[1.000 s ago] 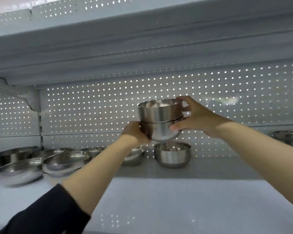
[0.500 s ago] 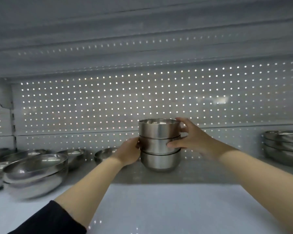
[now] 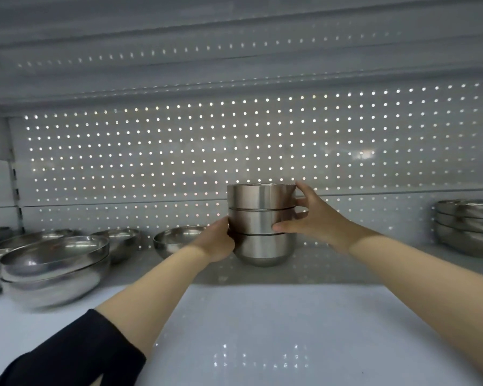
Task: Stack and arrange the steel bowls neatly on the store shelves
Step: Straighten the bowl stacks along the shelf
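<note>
A stack of three small steel bowls (image 3: 260, 218) stands upright on the white shelf (image 3: 262, 330), near the perforated back panel. My left hand (image 3: 216, 242) grips the stack's lower left side at the bottom bowl. From the right, my right hand (image 3: 310, 215) holds the upper two bowls, thumb at the front and fingers round the top rim. The bottom bowl rests on the shelf.
Wide shallow steel bowls (image 3: 53, 263) are stacked at the left, with more single bowls (image 3: 176, 240) behind them. Another stack of wide bowls (image 3: 469, 227) sits at the right edge. The shelf above hangs low overhead.
A second ago I held two bowls in the air above a single bowl on the shelf. They came down onto it, making a stack of three. Both hands have stayed on the stack.
</note>
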Available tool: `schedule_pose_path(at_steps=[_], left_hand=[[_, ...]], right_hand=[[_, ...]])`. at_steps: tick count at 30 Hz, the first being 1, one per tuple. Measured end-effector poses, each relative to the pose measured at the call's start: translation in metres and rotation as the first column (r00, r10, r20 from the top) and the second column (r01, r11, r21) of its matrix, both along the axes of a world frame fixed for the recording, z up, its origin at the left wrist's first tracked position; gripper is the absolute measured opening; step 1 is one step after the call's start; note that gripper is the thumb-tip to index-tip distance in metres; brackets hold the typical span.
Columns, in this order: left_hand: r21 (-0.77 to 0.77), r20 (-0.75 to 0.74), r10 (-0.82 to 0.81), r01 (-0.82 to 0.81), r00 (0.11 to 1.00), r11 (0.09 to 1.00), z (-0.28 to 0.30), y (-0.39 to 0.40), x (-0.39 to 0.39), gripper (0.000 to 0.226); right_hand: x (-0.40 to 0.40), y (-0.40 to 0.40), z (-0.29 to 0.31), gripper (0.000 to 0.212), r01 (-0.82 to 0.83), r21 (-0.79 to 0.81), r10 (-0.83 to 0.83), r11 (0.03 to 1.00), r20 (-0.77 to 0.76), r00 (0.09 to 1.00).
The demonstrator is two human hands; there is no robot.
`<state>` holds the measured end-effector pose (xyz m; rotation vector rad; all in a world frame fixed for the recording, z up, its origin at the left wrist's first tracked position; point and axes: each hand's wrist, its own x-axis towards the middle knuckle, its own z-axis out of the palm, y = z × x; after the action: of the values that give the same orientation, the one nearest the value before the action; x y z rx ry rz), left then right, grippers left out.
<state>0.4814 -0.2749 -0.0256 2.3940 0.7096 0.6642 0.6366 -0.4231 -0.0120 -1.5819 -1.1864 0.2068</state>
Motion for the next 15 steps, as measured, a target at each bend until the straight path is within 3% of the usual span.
schedule_pose_path(at_steps=[4, 7, 10, 13, 15], left_hand=[[-0.005, -0.009, 0.008, -0.008, 1.0, 1.0, -0.001, 0.0, 0.0, 0.041], [0.031, -0.089, 0.03, -0.027, 0.996, 0.999, -0.004, 0.0, -0.001, 0.035], [0.047, -0.137, 0.063, -0.058, 0.988, 0.997, -0.006, 0.0, -0.001, 0.033], [0.022, -0.123, 0.055, -0.053, 0.991, 0.998, -0.007, 0.0, -0.001, 0.033], [0.001, -0.088, 0.037, -0.037, 0.995, 0.999, -0.007, -0.001, -0.002, 0.045]], right_hand=[[0.0, 0.0, -0.003, 0.093, 0.007, 0.006, -0.007, 1.0, -0.002, 1.0], [0.0, 0.0, -0.006, 0.075, -0.028, -0.039, 0.026, 0.999, -0.063, 0.998], [-0.003, 0.0, -0.011, 0.057, -0.039, -0.085, 0.037, 0.996, -0.03, 0.999], [-0.004, 0.001, -0.016, 0.054, -0.022, -0.089, 0.019, 0.996, -0.032, 0.999], [-0.006, 0.002, -0.016, 0.055, -0.014, -0.074, 0.011, 0.997, -0.047, 0.999]])
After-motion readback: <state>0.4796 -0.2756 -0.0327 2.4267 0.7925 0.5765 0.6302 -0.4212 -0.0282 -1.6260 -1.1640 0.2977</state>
